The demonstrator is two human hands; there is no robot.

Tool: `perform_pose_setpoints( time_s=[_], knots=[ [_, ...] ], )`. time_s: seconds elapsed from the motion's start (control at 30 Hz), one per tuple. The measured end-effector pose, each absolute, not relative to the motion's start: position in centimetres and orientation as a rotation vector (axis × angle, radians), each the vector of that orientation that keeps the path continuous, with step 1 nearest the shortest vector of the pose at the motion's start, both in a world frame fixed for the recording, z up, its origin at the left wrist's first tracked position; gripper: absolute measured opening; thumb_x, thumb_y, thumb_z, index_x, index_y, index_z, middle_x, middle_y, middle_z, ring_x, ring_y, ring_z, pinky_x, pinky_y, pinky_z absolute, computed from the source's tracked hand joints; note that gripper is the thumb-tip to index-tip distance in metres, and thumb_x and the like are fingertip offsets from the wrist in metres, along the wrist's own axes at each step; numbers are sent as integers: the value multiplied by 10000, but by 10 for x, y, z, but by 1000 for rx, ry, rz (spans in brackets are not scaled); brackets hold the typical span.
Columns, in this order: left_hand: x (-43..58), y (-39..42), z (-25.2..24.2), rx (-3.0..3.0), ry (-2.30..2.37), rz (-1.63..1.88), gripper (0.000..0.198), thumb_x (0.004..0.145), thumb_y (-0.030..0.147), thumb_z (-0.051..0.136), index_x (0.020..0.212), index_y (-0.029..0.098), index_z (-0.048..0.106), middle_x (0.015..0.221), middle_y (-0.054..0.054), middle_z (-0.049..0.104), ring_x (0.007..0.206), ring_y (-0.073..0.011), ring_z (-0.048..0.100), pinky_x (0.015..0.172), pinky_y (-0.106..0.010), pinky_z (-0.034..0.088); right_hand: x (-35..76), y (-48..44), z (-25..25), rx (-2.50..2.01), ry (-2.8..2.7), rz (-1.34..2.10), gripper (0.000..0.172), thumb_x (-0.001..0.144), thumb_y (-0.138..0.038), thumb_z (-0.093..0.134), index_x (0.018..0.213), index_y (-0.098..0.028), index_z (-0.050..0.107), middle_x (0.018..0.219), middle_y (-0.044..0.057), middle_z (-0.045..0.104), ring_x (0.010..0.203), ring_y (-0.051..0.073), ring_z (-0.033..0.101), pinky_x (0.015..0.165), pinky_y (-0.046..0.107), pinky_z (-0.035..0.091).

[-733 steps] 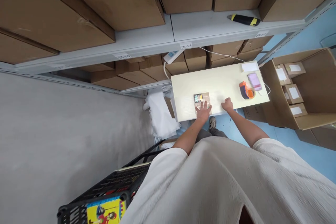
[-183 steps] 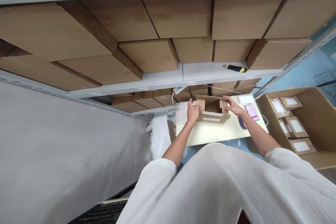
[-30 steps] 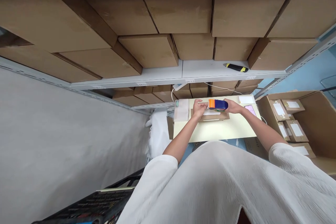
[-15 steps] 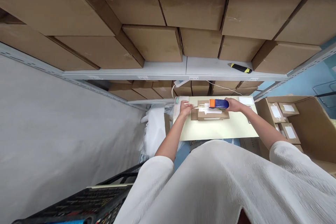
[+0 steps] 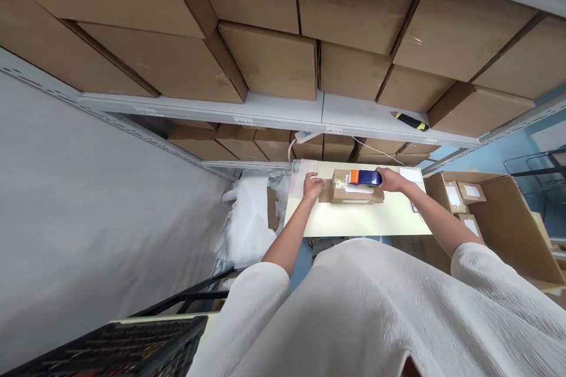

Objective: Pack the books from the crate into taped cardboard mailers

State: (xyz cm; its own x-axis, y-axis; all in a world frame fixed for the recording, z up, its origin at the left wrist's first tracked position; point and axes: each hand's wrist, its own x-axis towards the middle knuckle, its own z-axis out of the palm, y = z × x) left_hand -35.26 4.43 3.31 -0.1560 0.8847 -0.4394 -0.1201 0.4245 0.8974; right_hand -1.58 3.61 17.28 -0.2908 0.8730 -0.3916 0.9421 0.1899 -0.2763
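A small brown cardboard box point(image 5: 354, 196) lies on the pale yellow tabletop, with a flap point(image 5: 326, 191) sticking out at its left end and a white label point(image 5: 359, 188) on top. My right hand point(image 5: 390, 179) is closed round a blue and orange tape dispenser point(image 5: 367, 177), held over the box top. Shiny clear packing tape point(image 5: 340, 180) shows on the box just left of the dispenser. At the flap, my left hand point(image 5: 313, 186) has its thumb and fingers pinched at the tape's left end; the fingertips are small and partly hidden.
Large cartons point(image 5: 274, 62) fill the shelf ahead, where a black and yellow utility knife point(image 5: 411, 121) lies. To the right stands an open carton point(image 5: 508, 218) holding small labelled boxes. White packing sheets point(image 5: 250, 218) hang at left; a black crate point(image 5: 145, 347) is at lower left.
The tape stretched between my left hand and the dispenser now lies lower, against the box top. The dispenser has shifted very slightly left. The whole view has tilted a little.
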Motion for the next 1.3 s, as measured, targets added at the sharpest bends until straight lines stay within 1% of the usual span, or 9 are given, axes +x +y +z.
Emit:
perform_pose_setpoints(
  time_s=[0.1, 0.23, 0.47, 0.67, 0.8, 0.9, 1.0, 1.1, 1.3],
  knots=[
    [-342, 42, 15, 674, 1473, 1021, 482, 659, 81, 813, 1030, 253, 559, 729, 59, 690, 824, -202, 754, 927, -357, 578, -20, 36, 176, 1767, 2272, -664, 336, 813, -301, 814, 1090, -225, 637, 1086, 106, 769, 929, 257, 676, 710, 300, 441],
    [-317, 38, -5, 651, 1476, 1017, 369, 761, 126, 809, 1043, 243, 600, 752, 50, 690, 831, -180, 746, 920, -330, 587, -23, 36, 177, 1766, 2240, -602, 353, 832, -314, 818, 1127, -225, 644, 1128, 108, 778, 973, 266, 686, 742, 299, 462],
    [-301, 37, -16, 758, 1565, 1021, 461, 835, 77, 784, 1240, 233, 628, 922, -5, 728, 917, -196, 750, 952, -350, 581, -25, 34, 176, 1779, 2236, -565, 339, 850, -305, 812, 1131, -221, 642, 1109, 112, 782, 991, 281, 698, 762, 305, 477],
    [-306, 34, -17, 919, 1450, 1000, 331, 883, 71, 662, 1181, 214, 684, 1094, -79, 763, 1016, -178, 754, 1008, -336, 593, -24, 30, 174, 1802, 2244, -557, 320, 864, -290, 798, 1131, -215, 638, 1101, 114, 780, 981, 278, 695, 771, 306, 479],
    [-315, 30, -4, 1101, 1427, 910, 460, 910, 71, 569, 1328, 226, 680, 1229, -96, 791, 1176, -227, 753, 1126, -434, 572, -25, 26, 175, 1836, 2257, -604, 347, 856, -261, 798, 1160, -215, 637, 1130, 111, 779, 996, 277, 701, 792, 308, 492],
    [-319, 32, 20, 1406, 1387, 934, 600, 901, 53, 556, 1466, 238, 639, 1475, -104, 725, 1430, -262, 644, 1230, -450, 508, -25, 24, 175, 1875, 2271, -684, 405, 856, -237, 787, 1229, -218, 630, 1182, 107, 779, 992, 270, 710, 798, 310, 505],
    [-316, 36, 43, 1662, 1249, 800, 806, 883, 68, 624, 1655, 255, 493, 1553, -107, 686, 1478, -287, 617, 1245, -456, 491, -24, 22, 172, 1892, 2312, -708, 412, 865, -219, 767, 1253, -220, 628, 1217, 110, 771, 1028, 275, 712, 832, 319, 521],
    [-314, 38, 53, 1866, 1205, 589, 990, 881, 171, 743, 1765, 281, 314, 1648, -128, 609, 1549, -332, 553, 1299, -507, 409, -21, 23, 166, 1875, 2350, -724, 426, 838, -183, 764, 1242, -224, 637, 1217, 108, 767, 1051, 282, 712, 867, 328, 531],
    [-318, 37, 50, 2063, 1201, 347, 1029, 951, 292, 762, 1803, 282, 186, 1781, -153, 444, 1665, -351, 399, 1317, -523, 351, -13, 25, 156, 1833, 2394, -777, 451, 806, -157, 755, 1236, -218, 633, 1193, 104, 758, 1035, 278, 701, 856, 324, 517]
  ],
)
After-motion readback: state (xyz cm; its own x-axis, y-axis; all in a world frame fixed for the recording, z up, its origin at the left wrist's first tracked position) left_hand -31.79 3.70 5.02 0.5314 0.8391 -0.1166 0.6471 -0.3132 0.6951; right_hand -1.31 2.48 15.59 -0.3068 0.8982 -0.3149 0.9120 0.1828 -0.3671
